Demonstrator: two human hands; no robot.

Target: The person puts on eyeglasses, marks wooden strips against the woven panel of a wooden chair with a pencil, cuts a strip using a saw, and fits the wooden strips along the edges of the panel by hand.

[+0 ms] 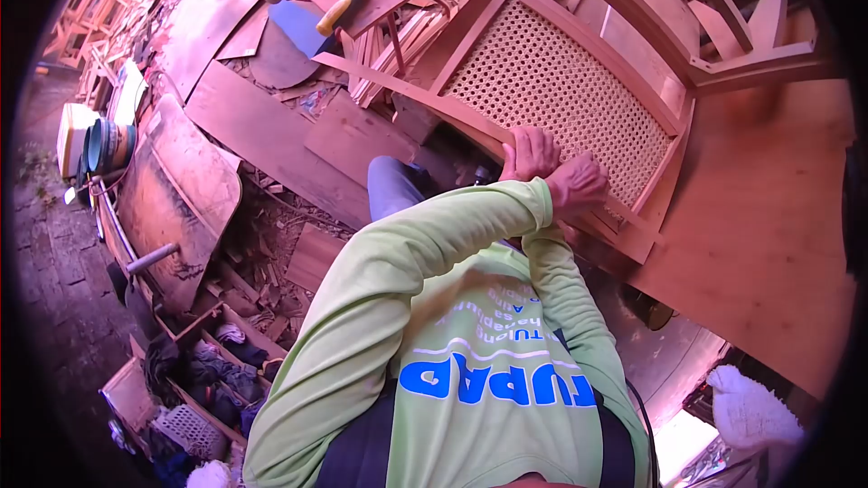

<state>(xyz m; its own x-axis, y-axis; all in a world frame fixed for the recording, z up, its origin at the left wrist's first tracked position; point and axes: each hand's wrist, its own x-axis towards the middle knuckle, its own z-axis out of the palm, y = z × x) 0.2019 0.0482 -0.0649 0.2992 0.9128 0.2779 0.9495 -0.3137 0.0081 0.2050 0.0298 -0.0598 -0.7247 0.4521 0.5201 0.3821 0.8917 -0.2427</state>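
A wooden frame with a woven cane panel point(551, 72) lies tilted in front of me, joined to or lying against a larger chair-like frame. Both of my hands are at its near rail, with my forearms crossed. My right hand point(532, 152) has its fingers curled over the cane edge and its thumb on the rail side. Beside it, my left hand point(579, 185) is closed in a fist-like pinch near the panel's lower corner. Whatever is between the fingers of either hand is hidden. A flat wooden strip point(402, 83) runs along the near side of the panel.
A plywood sheet point(759, 217) spans the right side. A yellow-handled tool point(339, 14) lies on boards at the upper left. Wood scraps cover the ground. A wooden box point(217, 321) of cloths and tools stands lower left, near a green bucket point(110, 145). A white cloth point(750, 407) is at lower right.
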